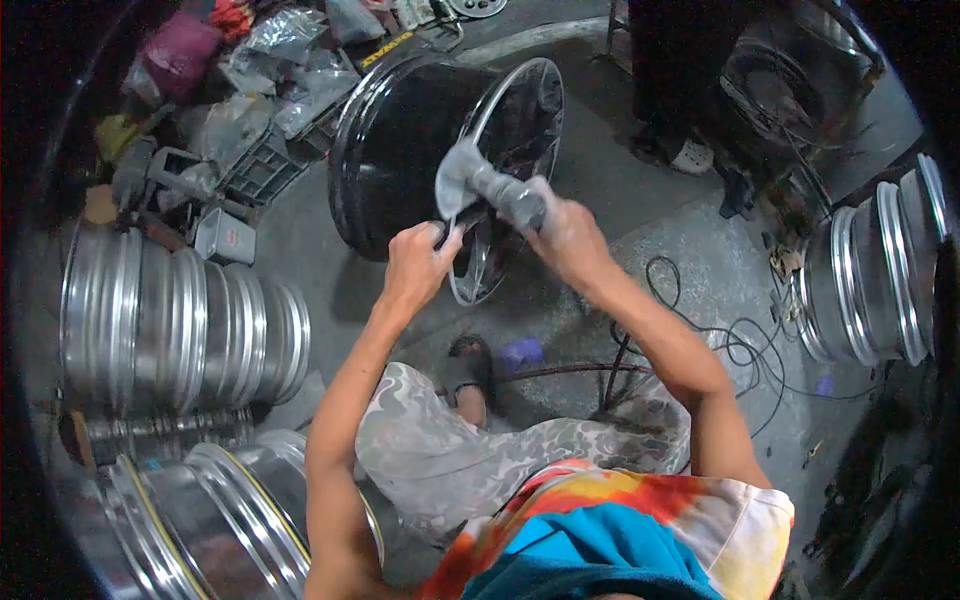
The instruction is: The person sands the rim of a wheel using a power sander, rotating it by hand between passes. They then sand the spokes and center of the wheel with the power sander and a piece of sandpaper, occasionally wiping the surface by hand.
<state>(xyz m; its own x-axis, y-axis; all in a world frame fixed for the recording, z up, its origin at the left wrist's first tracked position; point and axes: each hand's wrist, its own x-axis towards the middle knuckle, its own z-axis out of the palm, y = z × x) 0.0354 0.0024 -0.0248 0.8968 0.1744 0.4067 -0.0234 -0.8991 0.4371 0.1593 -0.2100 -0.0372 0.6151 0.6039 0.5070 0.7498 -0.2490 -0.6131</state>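
A black alloy wheel [390, 150] with a bare-metal front lip stands on the floor in front of me, its face turned right. My left hand [422, 262] is closed round the near edge of the lip. In my right hand [568, 238] is a dusty grey disc sander [508, 195], gripped by its thick cylindrical body. The sander's round head [458, 180] overlaps the lip, just above my left hand. Part of the wheel's spoked face is hidden behind the tool and my right hand.
Silver wheel rims [185, 320] lie in rows at left, with more rims [870, 270] at right. Black cable loops [735, 345] cross the floor beside my legs. A grey crate [262, 165] and plastic bags fill the back left. A person in dark clothing [680, 70] stands behind the wheel.
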